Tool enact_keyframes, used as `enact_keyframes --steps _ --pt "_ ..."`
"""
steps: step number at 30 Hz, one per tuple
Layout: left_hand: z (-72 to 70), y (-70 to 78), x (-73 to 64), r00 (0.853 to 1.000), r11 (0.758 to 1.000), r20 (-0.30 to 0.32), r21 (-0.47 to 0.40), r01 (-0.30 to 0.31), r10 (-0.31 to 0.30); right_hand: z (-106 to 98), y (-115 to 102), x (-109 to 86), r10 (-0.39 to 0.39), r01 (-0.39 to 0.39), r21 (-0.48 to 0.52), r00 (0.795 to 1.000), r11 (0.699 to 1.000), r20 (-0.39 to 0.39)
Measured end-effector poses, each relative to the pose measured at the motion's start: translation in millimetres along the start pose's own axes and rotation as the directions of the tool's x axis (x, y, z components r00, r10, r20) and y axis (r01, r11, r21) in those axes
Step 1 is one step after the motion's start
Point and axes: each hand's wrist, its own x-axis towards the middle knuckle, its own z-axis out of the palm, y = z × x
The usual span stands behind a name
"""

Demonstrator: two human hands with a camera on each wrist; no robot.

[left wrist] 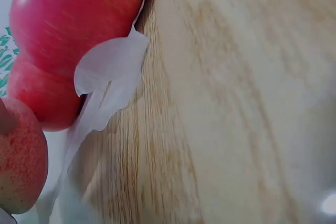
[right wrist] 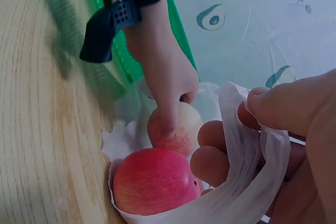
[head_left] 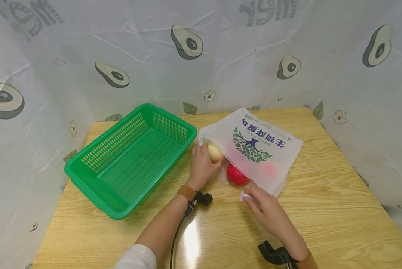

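Pinched between thumb and fingers, the rim of a white plastic bag [head_left: 254, 129] is gathered in folds by the right hand [head_left: 268, 209], nearest the body, while the left hand [head_left: 202, 166] grasps a pale, red-speckled peach [head_left: 215, 152] at the bag's mouth, thumb on one side and fingers round the other. Just beside the peach, nearer the right hand, a glossy red apple [head_left: 237, 176] sits in the opening. The bag is likely light, limp and easily torn, best taken by a gathered fold of rim rather than a single layer. Both fruits look firm and moderately heavy; the apple's smooth skin may slip, so a wide hold round its sides should suit, and the peach's duller skin may bruise under hard fingertips. Another red fruit [left wrist: 42, 95] shows behind the apple in the left wrist view, partly covered by it, and a pink patch through the film suggests more inside, though the number cannot be told. That view crops the peach at its left edge and catches only a sliver of the left hand; from the right wrist, the far fingertips are hidden behind the fruit. Left of the bag on the wooden table [head_left: 322, 186] stands a green basket [head_left: 140, 160], and beyond hangs an avocado-print cloth [head_left: 227, 74].
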Motion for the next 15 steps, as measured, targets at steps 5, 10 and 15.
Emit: enact_keyframes --steps 5,10,15 --pt "7.9 -1.0 2.3 0.998 1.000 -0.058 0.020 0.021 -0.020 2 0 -1.9 0.003 -0.003 -0.002 1.000 1.000 0.005" --pt "11.7 -0.9 3.7 0.997 0.998 -0.051 0.020 0.066 -0.065 3 1 -3.5 -0.014 0.014 0.000 1.000 1.000 -0.005" --pt "12.7 -1.0 3.9 0.996 0.998 -0.074 0.032 0.051 -0.049 3 2 -4.6 -0.014 0.014 0.002 1.000 1.000 -0.005"
